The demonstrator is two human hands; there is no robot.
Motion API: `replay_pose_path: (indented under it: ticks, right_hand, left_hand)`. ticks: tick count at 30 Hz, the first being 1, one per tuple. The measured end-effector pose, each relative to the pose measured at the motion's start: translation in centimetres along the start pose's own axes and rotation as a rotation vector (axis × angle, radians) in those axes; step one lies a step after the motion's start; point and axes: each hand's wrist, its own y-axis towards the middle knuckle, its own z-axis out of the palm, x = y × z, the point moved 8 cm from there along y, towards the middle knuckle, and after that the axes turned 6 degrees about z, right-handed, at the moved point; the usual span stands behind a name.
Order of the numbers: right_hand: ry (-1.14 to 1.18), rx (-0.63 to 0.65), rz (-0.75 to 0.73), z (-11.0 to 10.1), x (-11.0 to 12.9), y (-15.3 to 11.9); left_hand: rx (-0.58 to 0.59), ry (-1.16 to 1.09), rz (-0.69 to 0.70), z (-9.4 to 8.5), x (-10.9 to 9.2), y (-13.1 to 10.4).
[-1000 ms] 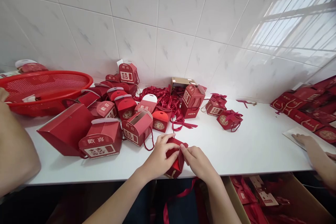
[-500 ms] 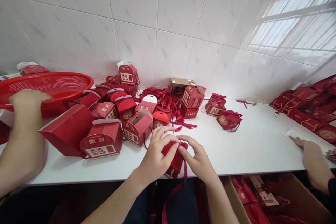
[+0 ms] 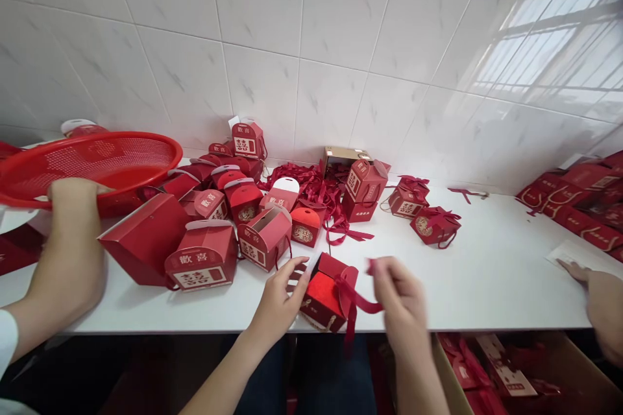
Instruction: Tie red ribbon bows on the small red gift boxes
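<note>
Nearest, below the right part of the table edge, sits a cardboard carton (image 3: 579, 369) with red packaging inside. On the near edge of the table (image 3: 477, 285) stands the red box (image 3: 324, 295), between the person's two hands, with a red ribbon (image 3: 363, 301) at its top right flap; one tail hangs down the near side and another leads right.

The left hand (image 3: 281, 295) is spread and slightly curved at the box's left side, the thumb close to or touching it. The right hand (image 3: 402, 295) is well clear of the box on the right; it is blurred, but seems to pinch the ribbon's end between thumb and fingertips.

The step in hand looks like drawing the ribbon through the flap. Done well, I judge, it wants the left hand bracing the box lightly so the thin card does not buckle, a steady pull along the slot, the ribbon kept flat, and both tails evened.

Farther off, two bow-tied boxes (image 3: 434, 225) sit to the right, a crowd of untied boxes (image 3: 202, 253) to the left. A ribbon tangle (image 3: 302, 176) lies near the tiled wall (image 3: 335, 91).
</note>
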Motion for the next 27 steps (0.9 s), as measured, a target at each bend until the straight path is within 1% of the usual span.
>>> replay_pose_path:
  ticks: [1,2,3,4,6,8,11,16,18,21,24,26,27]
  right_hand:
    - [-0.063,0.105,0.035,2.1,-1.3,0.8]
    - [-0.125,0.174,0.054,3.9,-2.4,1.4]
    - [-0.179,0.202,0.066,5.1,-3.4,1.8]
    - [-0.237,0.223,0.074,6.1,-4.2,2.1]
    - [-0.324,0.233,0.091,7.0,-5.2,2.4]
    - [-0.357,0.242,0.108,7.2,-5.5,2.4]
    - [-0.368,0.257,0.125,7.1,-5.4,2.3]
    - [-0.396,0.275,0.13,7.1,-5.1,2.7]
    - [-0.403,0.284,0.117,7.2,-4.9,2.7]
    - [-0.413,0.303,0.101,7.5,-4.5,2.6]
    - [-0.412,0.325,0.054,7.8,-3.8,2.3]
    - [-0.399,0.288,-0.017,7.3,-3.1,2.2]
    - [-0.388,0.237,-0.059,6.6,-2.9,2.2]
  left_hand:
    - [-0.01,-0.05,-0.029,0.1,0.4,-0.1]
    - [-0.017,-0.089,-0.045,0.1,0.7,-0.2]
    - [-0.023,-0.116,-0.054,0.2,0.8,-0.3]
    - [-0.029,-0.135,-0.059,0.2,0.9,-0.4]
    - [-0.027,-0.165,-0.068,0.3,1.0,-0.6]
    - [-0.009,-0.186,-0.079,0.5,0.9,-0.8]
    - [0.013,-0.201,-0.091,0.9,0.8,-1.1]
    - [0.015,-0.191,-0.073,1.1,0.3,-1.6]
    - [0.019,-0.182,-0.055,1.0,0.1,-1.5]
    - [0.011,-0.152,-0.028,0.8,-0.1,-0.4]
    - [0.036,-0.099,0.022,0.9,-0.5,1.1]
    - [0.065,0.045,0.055,0.9,-0.4,1.9]
    - [0.073,0.147,0.054,0.7,0.0,2.1]
